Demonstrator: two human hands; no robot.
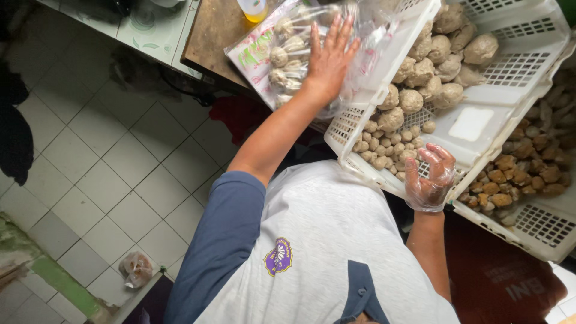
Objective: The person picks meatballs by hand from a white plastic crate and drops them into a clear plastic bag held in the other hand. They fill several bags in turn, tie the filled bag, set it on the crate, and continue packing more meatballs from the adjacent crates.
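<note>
Overhead, left hand [329, 57] flat on bag [282, 51]

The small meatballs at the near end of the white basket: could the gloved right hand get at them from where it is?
Probably yes. The right hand hovers open at the white basket rim, right beside the small meatballs, with nothing between them.

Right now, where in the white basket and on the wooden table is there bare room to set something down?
The white basket is bare along its right side, beside the large meatballs. Its lower corner is crowded with small meatballs, near the gloved right hand. The wooden table shows a bare strip left of the plastic bag under the left hand.
</note>
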